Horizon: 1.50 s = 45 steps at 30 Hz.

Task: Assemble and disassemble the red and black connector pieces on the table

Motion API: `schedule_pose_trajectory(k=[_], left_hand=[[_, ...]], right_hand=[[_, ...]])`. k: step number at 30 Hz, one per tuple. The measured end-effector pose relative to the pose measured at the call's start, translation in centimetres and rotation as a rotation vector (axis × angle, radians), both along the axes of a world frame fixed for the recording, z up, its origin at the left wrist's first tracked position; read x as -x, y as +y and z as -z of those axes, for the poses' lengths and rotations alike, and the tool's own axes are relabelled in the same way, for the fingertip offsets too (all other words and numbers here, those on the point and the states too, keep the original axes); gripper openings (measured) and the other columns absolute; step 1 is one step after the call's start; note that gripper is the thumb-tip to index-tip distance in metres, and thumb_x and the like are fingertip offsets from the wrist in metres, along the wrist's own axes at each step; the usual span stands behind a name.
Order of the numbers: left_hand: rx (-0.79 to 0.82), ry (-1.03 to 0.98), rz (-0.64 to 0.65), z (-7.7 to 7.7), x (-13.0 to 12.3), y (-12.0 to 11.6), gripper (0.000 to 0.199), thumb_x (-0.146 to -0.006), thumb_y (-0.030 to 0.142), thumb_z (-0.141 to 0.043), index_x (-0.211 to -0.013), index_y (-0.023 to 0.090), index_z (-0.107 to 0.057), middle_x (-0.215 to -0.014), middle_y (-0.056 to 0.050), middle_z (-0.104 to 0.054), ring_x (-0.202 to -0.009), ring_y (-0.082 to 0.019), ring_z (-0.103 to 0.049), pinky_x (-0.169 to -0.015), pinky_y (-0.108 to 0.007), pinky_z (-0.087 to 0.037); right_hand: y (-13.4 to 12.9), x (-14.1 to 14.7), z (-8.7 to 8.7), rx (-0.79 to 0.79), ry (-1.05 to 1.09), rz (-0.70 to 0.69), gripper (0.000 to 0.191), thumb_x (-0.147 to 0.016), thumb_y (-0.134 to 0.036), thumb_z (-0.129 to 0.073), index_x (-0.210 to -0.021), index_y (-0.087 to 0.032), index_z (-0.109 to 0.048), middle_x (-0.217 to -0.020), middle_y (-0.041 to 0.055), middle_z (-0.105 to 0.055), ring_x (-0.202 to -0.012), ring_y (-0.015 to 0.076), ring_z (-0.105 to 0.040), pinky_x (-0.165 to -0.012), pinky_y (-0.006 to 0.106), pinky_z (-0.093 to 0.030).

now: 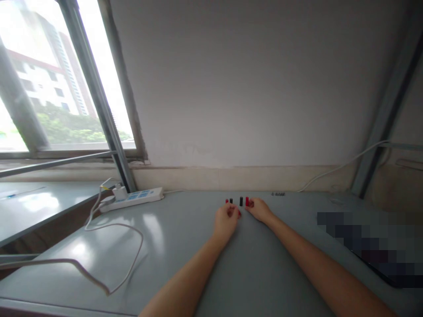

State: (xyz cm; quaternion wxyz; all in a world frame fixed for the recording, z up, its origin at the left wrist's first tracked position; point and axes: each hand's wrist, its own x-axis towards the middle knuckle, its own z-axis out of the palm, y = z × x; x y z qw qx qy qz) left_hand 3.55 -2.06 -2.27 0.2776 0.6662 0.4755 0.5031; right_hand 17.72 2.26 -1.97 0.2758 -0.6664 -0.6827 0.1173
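Observation:
Far back on the grey table, my left hand (226, 219) is closed in a pinch on a small red piece (239, 213). To its right, my right hand (259, 209) has its fingers on an upright red cylinder (247, 201). A black cylinder (241, 201) stands between the two hands, just left of that red one. Behind my left hand are a smaller black piece (231, 200) and another red piece (227, 201), whose lower part is hidden by the hand.
A white power strip (142, 197) with plugs lies at the back left, its cable (141, 246) looping over the table (165, 273). Small dark pieces (278, 194) lie near the wall. A blurred dark object (373, 251) is at the right. Metal posts stand on both sides.

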Motion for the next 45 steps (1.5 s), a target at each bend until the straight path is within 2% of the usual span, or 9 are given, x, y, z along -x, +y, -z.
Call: schedule_pose_trajectory(k=[6, 10, 13, 17, 22, 31, 45], left_hand=[[-0.097, 0.270, 0.032, 0.0, 0.0, -0.6, 0.015, -0.074, 0.021, -0.044, -0.069, 0.016, -0.058, -0.055, 0.001, -0.057, -0.051, -0.009, -0.049, -0.051, -0.019, -0.033], [-0.091, 0.334, 0.052, -0.1, -0.1, -0.7, 0.016, -0.075, 0.020, -0.044, -0.069, 0.016, -0.058, -0.055, 0.000, -0.057, -0.051, -0.009, -0.049, -0.052, -0.020, -0.033], [-0.095, 0.338, 0.075, -0.2, -0.1, -0.8, 0.016, -0.075, 0.021, -0.044, -0.070, 0.016, -0.058, -0.055, 0.000, -0.057, -0.051, -0.010, -0.049, -0.053, -0.020, -0.033], [-0.130, 0.349, 0.103, -0.1, -0.1, -0.9, 0.016, -0.074, 0.020, -0.044, -0.069, 0.016, -0.059, -0.056, -0.001, -0.057, -0.051, -0.011, -0.048, -0.052, -0.021, -0.032], [-0.173, 0.378, 0.108, -0.2, -0.2, -1.3, 0.015, -0.072, 0.019, -0.046, -0.067, 0.016, -0.060, -0.060, -0.003, -0.060, -0.053, -0.011, -0.048, -0.052, -0.021, -0.031], [-0.202, 0.380, 0.118, -0.3, -0.4, -1.4, 0.018, -0.073, 0.019, -0.044, -0.068, 0.015, -0.061, -0.059, -0.003, -0.059, -0.053, -0.011, -0.049, -0.053, -0.021, -0.033], [-0.148, 0.319, 0.103, -0.3, -0.6, -1.5, 0.016, -0.072, 0.019, -0.046, -0.066, 0.015, -0.061, -0.056, -0.001, -0.057, -0.051, -0.010, -0.047, -0.051, -0.021, -0.032]], right_hand=[[-1.2, -0.1, -0.7, 0.023, -0.126, -0.003, 0.019, -0.071, -0.024, -0.054, -0.085, -0.013, -0.063, -0.083, 0.0087, -0.065, -0.077, 0.0172, -0.058, -0.064, 0.024, -0.039], [-3.0, -0.7, -1.3, 0.040, -0.283, 0.009, 0.025, -0.072, -0.026, -0.054, -0.092, -0.014, -0.062, -0.092, 0.0118, -0.063, -0.085, 0.0205, -0.057, -0.068, 0.027, -0.040], [-4.7, -1.3, -1.7, -0.021, -0.345, -0.037, 0.024, -0.071, -0.026, -0.055, -0.091, -0.016, -0.062, -0.095, 0.0117, -0.062, -0.087, 0.0207, -0.057, -0.071, 0.027, -0.040], [-6.4, -2.1, -1.7, -0.147, -0.223, -0.101, 0.019, -0.074, -0.024, -0.051, -0.087, -0.018, -0.063, -0.090, 0.0086, -0.064, -0.080, 0.0169, -0.058, -0.070, 0.025, -0.041], [-6.9, -2.7, -2.0, -0.203, -0.106, -0.136, 0.019, -0.076, -0.021, -0.045, -0.074, -0.018, -0.064, -0.075, 0.0051, -0.067, -0.068, 0.0144, -0.058, -0.063, 0.023, -0.040], [-7.0, -2.3, -2.0, -0.175, -0.042, -0.161, 0.019, -0.074, -0.020, -0.045, -0.070, -0.016, -0.063, -0.071, 0.0062, -0.067, -0.063, 0.0145, -0.058, -0.058, 0.022, -0.039], [-7.0, -2.3, -1.8, -0.190, -0.003, -0.170, 0.018, -0.073, -0.020, -0.046, -0.067, -0.017, -0.063, -0.068, 0.0049, -0.067, -0.060, 0.0132, -0.057, -0.055, 0.022, -0.038]])
